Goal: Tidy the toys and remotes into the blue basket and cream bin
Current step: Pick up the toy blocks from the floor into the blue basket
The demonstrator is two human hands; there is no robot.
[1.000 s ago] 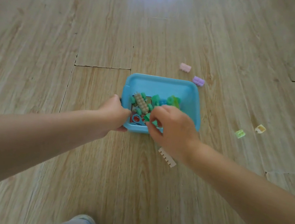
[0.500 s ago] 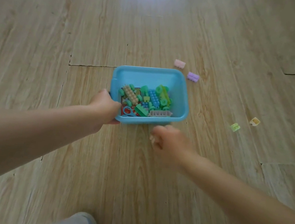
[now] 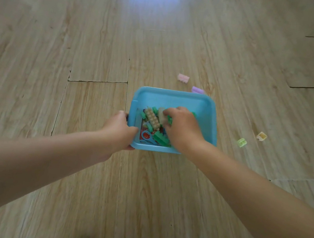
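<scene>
the smooth rectangular blue plastic basket (image 3: 205, 110) sits on pale wood-grain plank flooring (image 3: 81, 42), filled with knobbly studded building bricks (image 3: 153, 118). the left hand (image 3: 119, 131) grips its near-left corner, while the right hand (image 3: 182, 127) reaches inside, fingers curled around a pale studded brick (image 3: 161, 114).

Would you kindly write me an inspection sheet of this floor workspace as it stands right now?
Surface: wood-look plank floor, window glare at the far end.
Job's things: blue basket on the floor, holding a heap of toy blocks, among them a tan studded block and a green block. No cream bin or remotes in view.
Clutter: loose on the floor, a pink block and a purple block beyond the basket, a green block and a yellow block to its right.
Hands: left hand grips the basket's near-left corner; right hand is inside the basket, fingers on a pale block.
Cables: nothing seen.
Surroundings: shoe tips at the bottom edge.
</scene>
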